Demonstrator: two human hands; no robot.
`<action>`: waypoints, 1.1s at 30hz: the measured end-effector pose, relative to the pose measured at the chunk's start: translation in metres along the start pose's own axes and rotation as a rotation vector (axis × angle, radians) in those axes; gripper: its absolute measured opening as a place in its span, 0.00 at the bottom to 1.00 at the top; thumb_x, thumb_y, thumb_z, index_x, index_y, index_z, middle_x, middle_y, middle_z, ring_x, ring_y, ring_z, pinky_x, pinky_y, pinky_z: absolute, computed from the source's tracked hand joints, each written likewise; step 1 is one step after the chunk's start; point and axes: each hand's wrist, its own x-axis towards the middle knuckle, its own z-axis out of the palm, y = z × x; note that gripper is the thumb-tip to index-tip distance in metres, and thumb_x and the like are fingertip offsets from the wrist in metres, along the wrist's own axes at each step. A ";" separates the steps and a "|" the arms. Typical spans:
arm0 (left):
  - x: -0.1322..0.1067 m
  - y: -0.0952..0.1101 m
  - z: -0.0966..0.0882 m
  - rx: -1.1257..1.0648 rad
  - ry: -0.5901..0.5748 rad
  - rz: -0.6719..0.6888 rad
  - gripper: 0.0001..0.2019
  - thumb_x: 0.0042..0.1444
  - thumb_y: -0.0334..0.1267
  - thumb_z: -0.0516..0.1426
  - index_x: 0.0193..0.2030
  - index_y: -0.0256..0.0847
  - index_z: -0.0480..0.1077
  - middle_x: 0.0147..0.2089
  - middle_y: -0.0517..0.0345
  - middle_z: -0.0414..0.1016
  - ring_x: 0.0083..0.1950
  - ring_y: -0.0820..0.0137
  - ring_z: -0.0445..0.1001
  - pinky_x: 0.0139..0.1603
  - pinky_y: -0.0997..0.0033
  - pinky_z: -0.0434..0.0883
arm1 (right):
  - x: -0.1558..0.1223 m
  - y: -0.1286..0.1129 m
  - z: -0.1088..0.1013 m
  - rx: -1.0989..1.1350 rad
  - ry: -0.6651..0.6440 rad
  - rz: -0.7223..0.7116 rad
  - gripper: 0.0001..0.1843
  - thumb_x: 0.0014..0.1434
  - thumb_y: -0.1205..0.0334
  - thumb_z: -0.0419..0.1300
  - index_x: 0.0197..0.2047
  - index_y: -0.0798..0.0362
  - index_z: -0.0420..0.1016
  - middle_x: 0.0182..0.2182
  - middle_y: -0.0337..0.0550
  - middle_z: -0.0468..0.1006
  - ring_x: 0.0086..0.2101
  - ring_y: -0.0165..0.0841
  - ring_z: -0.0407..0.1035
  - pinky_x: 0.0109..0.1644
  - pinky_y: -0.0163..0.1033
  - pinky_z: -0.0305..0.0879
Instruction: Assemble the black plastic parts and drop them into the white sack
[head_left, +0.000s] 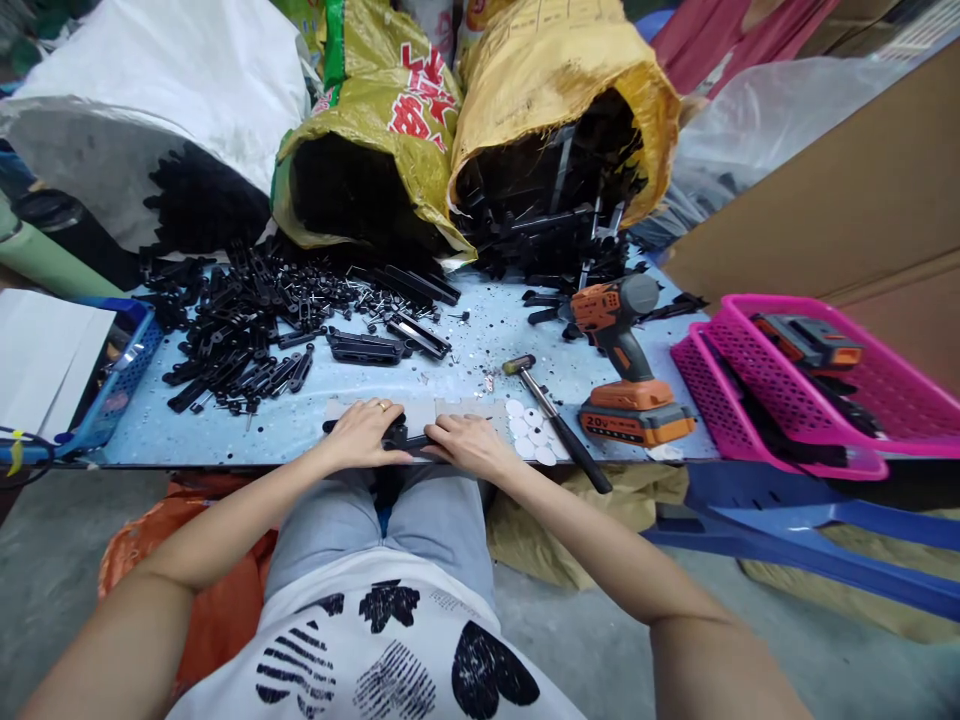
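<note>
My left hand (365, 432) and my right hand (469, 441) are both closed on a black plastic part (405, 437) that lies at the near edge of the light blue table (300, 420). A ring shows on my left hand. The part rests on a pale cardboard strip (420, 408). Several white round discs (531, 432) lie just right of my right hand. A hammer (559, 422) with a black handle lies beside them.
An orange cordless drill (626, 365) stands right of the hammer. Loose black plastic parts (240, 330) cover the table's left and back. Open sacks (555, 150) of black parts stand behind. Pink baskets (810, 390) sit at the right, a blue basket (112, 385) at the left.
</note>
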 end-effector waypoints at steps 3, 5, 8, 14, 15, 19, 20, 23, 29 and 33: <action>-0.003 -0.002 0.002 -0.009 0.063 -0.003 0.33 0.46 0.64 0.57 0.49 0.39 0.62 0.42 0.49 0.71 0.44 0.56 0.72 0.44 0.60 0.67 | -0.004 -0.008 -0.011 -0.057 0.058 0.025 0.22 0.68 0.48 0.39 0.45 0.52 0.68 0.35 0.45 0.73 0.34 0.32 0.66 0.34 0.38 0.46; -0.006 -0.004 0.005 -0.021 0.127 -0.003 0.31 0.47 0.62 0.58 0.48 0.39 0.62 0.42 0.49 0.72 0.43 0.58 0.72 0.41 0.62 0.68 | -0.004 -0.014 -0.019 -0.081 0.085 0.026 0.20 0.69 0.51 0.40 0.46 0.52 0.68 0.35 0.45 0.73 0.34 0.32 0.66 0.34 0.38 0.45; -0.009 -0.008 0.010 -0.028 0.219 0.031 0.26 0.50 0.57 0.58 0.47 0.39 0.62 0.42 0.49 0.72 0.43 0.59 0.73 0.41 0.63 0.69 | -0.002 -0.017 -0.028 -0.115 0.102 0.028 0.17 0.69 0.55 0.41 0.45 0.53 0.68 0.35 0.45 0.73 0.34 0.32 0.65 0.34 0.39 0.44; -0.011 -0.015 0.015 -0.045 0.282 0.077 0.22 0.54 0.55 0.56 0.46 0.39 0.63 0.41 0.50 0.73 0.42 0.61 0.74 0.42 0.64 0.70 | 0.008 -0.010 -0.043 -0.178 0.134 -0.085 0.16 0.69 0.56 0.42 0.43 0.53 0.68 0.34 0.44 0.73 0.33 0.33 0.64 0.33 0.40 0.43; -0.012 -0.014 0.016 -0.047 0.283 0.062 0.22 0.54 0.55 0.55 0.46 0.39 0.63 0.41 0.49 0.73 0.43 0.61 0.74 0.42 0.64 0.70 | 0.009 -0.009 -0.043 -0.184 0.143 -0.082 0.16 0.69 0.56 0.42 0.43 0.53 0.68 0.33 0.44 0.73 0.33 0.33 0.64 0.33 0.40 0.43; -0.008 -0.004 0.020 -0.028 0.204 -0.008 0.23 0.55 0.55 0.55 0.49 0.39 0.64 0.43 0.48 0.73 0.45 0.59 0.73 0.44 0.63 0.70 | 0.010 0.001 -0.021 -0.149 0.180 -0.019 0.17 0.68 0.52 0.44 0.41 0.53 0.69 0.33 0.43 0.73 0.33 0.33 0.64 0.35 0.40 0.45; -0.003 -0.003 0.019 -0.029 0.175 0.007 0.24 0.55 0.55 0.55 0.51 0.39 0.64 0.46 0.48 0.73 0.48 0.59 0.72 0.46 0.62 0.69 | 0.009 0.005 -0.012 -0.123 0.187 -0.018 0.18 0.68 0.51 0.44 0.41 0.53 0.70 0.33 0.43 0.73 0.33 0.33 0.64 0.36 0.39 0.46; 0.032 -0.019 0.002 -0.058 0.205 0.019 0.23 0.60 0.48 0.51 0.59 0.39 0.59 0.55 0.47 0.68 0.56 0.60 0.67 0.54 0.61 0.66 | 0.002 0.014 0.014 -0.041 0.199 -0.009 0.20 0.67 0.49 0.44 0.43 0.54 0.71 0.34 0.44 0.74 0.35 0.33 0.65 0.38 0.39 0.50; 0.131 -0.110 -0.052 0.131 0.237 -0.469 0.17 0.59 0.29 0.49 0.53 0.37 0.68 0.54 0.41 0.66 0.55 0.54 0.64 0.51 0.59 0.66 | -0.001 0.032 0.018 0.163 0.203 0.147 0.20 0.67 0.51 0.46 0.51 0.53 0.70 0.46 0.47 0.74 0.45 0.36 0.66 0.47 0.39 0.56; 0.153 -0.132 -0.054 0.170 0.162 -0.462 0.14 0.56 0.30 0.53 0.49 0.31 0.69 0.51 0.37 0.67 0.55 0.52 0.64 0.53 0.56 0.64 | 0.034 0.070 0.001 0.201 0.225 0.508 0.17 0.66 0.62 0.46 0.53 0.56 0.69 0.47 0.50 0.74 0.48 0.38 0.65 0.49 0.40 0.58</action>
